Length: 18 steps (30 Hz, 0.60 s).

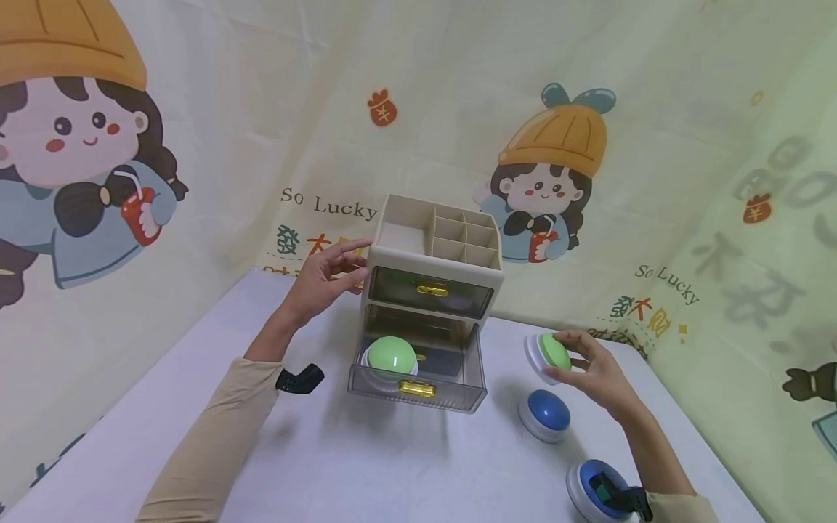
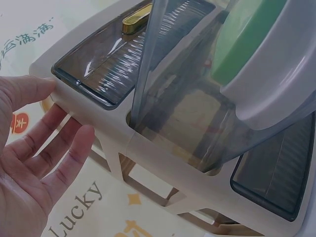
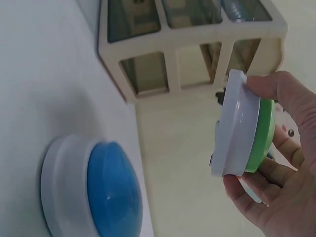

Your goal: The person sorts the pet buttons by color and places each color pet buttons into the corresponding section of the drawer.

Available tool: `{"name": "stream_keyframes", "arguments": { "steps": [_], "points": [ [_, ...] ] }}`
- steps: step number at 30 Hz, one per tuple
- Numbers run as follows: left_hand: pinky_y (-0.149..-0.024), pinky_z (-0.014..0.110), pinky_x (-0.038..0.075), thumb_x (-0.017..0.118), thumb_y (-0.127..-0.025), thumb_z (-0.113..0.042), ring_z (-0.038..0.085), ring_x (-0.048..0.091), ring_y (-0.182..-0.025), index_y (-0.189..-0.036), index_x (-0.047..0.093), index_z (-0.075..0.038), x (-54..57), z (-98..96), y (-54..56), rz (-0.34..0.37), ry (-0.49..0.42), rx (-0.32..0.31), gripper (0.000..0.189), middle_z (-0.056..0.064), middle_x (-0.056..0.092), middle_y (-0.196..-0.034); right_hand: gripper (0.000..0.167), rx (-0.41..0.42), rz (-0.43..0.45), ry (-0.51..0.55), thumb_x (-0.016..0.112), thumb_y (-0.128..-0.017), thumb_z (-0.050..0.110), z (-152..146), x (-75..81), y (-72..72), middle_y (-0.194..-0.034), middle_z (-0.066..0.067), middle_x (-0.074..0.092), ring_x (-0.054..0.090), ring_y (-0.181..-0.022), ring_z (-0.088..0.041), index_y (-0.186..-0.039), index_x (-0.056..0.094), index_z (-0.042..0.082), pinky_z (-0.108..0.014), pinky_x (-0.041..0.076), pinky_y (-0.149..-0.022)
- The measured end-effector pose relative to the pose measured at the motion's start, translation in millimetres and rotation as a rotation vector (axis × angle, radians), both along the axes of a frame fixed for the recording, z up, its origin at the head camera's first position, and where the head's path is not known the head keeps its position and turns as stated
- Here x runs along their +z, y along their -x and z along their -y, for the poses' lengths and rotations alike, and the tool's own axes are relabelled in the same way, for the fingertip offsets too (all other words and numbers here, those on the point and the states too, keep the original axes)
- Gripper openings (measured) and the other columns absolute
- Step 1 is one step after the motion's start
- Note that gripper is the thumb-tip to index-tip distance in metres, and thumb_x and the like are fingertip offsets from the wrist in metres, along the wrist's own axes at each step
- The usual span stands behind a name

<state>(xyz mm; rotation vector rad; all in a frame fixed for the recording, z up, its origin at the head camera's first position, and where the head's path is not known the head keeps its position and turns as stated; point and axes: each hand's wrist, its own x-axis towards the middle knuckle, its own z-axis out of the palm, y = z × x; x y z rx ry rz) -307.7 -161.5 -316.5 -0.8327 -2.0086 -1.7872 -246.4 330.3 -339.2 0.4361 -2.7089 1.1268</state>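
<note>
A cream desktop drawer organizer (image 1: pixel 434 265) stands at the back of the table, its middle see-through drawer (image 1: pixel 418 396) pulled out. A round push button with a green dome (image 1: pixel 392 354) and white base lies in that drawer. My left hand (image 1: pixel 323 280) touches the organizer's left side near the top drawer, its fingers loosely bent in the left wrist view. To the right of the organizer, my right hand (image 1: pixel 598 370) pinches a second green push button (image 3: pixel 242 128) by its white rim, tilted on its side above the table.
A blue push button (image 1: pixel 548 414) sits on the white table below my right hand. Another blue push button (image 1: pixel 591 483) is nearer, partly covered by the right wrist camera (image 1: pixel 617 497). Behind the table hangs a printed cloth (image 1: pixel 431 152). The organizer's top has several open compartments (image 1: pixel 466 236).
</note>
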Motion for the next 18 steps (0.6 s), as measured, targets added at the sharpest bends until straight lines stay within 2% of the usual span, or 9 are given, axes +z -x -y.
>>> {"name": "stream_keyframes", "arguments": {
  "steps": [11, 18],
  "points": [
    [-0.076, 0.029, 0.062, 0.068, -0.097, -0.003, 0.018, 0.068, -0.097, -0.145, 0.057, -0.012, 1.0, 0.1, -1.0, 0.004, -0.002, 0.003, 0.05, 0.02, 0.067, -0.114, 0.06, 0.047, -0.113, 0.038, 0.085, -0.085, 0.015, 24, 9.9, -13.4, -0.137, -0.009, 0.059, 0.053, -0.118, 0.004, -0.135, 0.053, 0.007, -0.01, 0.046, -0.095],
    [-0.076, 0.03, 0.063, 0.068, -0.097, -0.003, 0.018, 0.068, -0.099, -0.145, 0.057, -0.011, 1.0, 0.3, -0.7, -0.002, 0.0, 0.001, 0.05, 0.02, 0.068, -0.115, 0.062, 0.052, -0.171, 0.095, 0.084, -0.084, 0.009, 37, 16.5, -21.5, -0.137, -0.001, 0.056, 0.05, -0.123, 0.002, -0.137, 0.051, 0.005, -0.009, 0.044, -0.097]
  ]
}}
